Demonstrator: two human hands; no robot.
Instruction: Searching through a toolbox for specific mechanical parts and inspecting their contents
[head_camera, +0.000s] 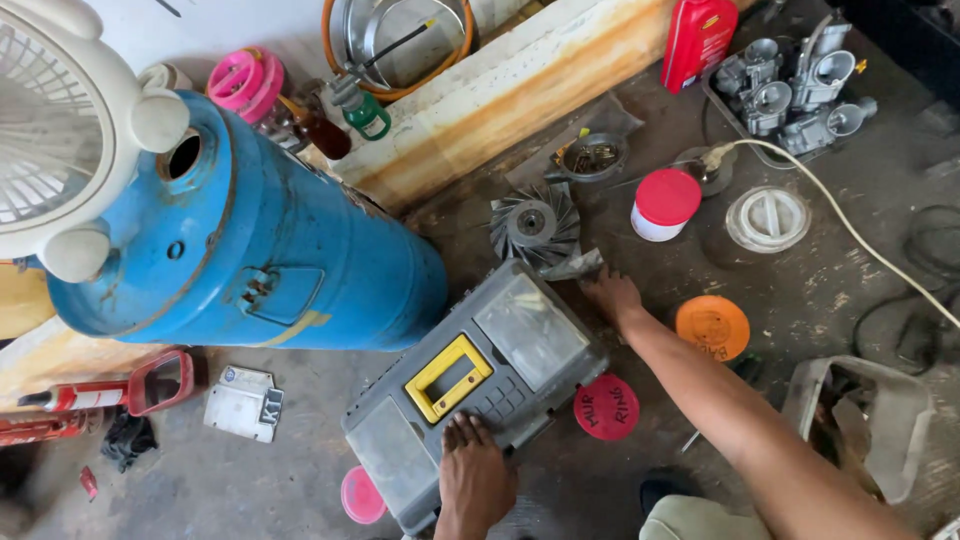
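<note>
A grey plastic toolbox (520, 340) with a yellow handle (448, 377) and clear lid compartments lies on the concrete floor. My left hand (475, 475) rests flat on the near edge of its lid and holds nothing. My right hand (610, 295) reaches past the toolbox's far right corner. Its fingertips touch a crumpled grey scrap (573, 266) beside a finned metal fan wheel (533, 224). I cannot tell whether the fingers pinch the scrap.
A large blue cylinder tank (250, 250) lies left of the toolbox, with a white fan (50, 130) above it. Around are red (606, 407), orange (712, 326) and pink (361, 495) lids, a red-capped white jar (665, 204), carburettors (790, 85), a white cable (860, 240) and a red bottle (698, 38).
</note>
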